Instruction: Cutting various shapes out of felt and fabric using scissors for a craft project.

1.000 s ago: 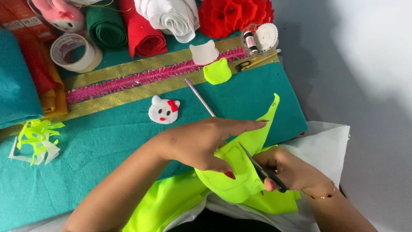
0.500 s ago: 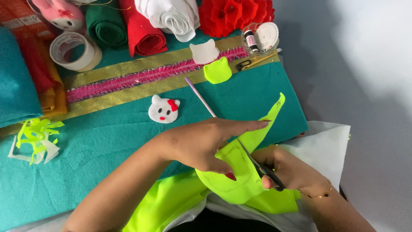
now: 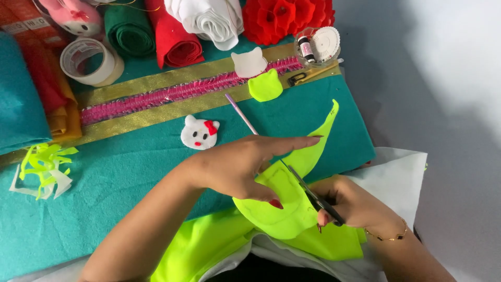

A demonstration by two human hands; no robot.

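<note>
Left hand (image 3: 245, 167) pinches the neon yellow-green felt piece (image 3: 282, 203) from above, thumb under, fingers stretched flat over the top, which keeps the sheet taut and lifted off the teal felt cloth (image 3: 135, 162) so the blades can pass. Right hand (image 3: 355, 206) is clenched round the handles of dark scissors (image 3: 310, 193), blades laid along a faint drawn outline on the felt, mid-sheet; cannot tell how far the blades gape. The felt piece sits at the near edge of the teal cloth, over the person's lap, tail curling up and away. Farther up the teal cloth: a white cat-face cutout (image 3: 199, 132) with red bow, a thin pink-tipped pencil (image 3: 241, 114) angled toward the left hand, a small green cat-head shape (image 3: 265, 86) and a white one (image 3: 249, 62) by the gold-and-pink trim band (image 3: 156, 96). Tape roll (image 3: 90, 61) and felt rolls (image 3: 172, 31) beyond the band; green scraps (image 3: 44, 167) at the cloth's left edge.
</note>
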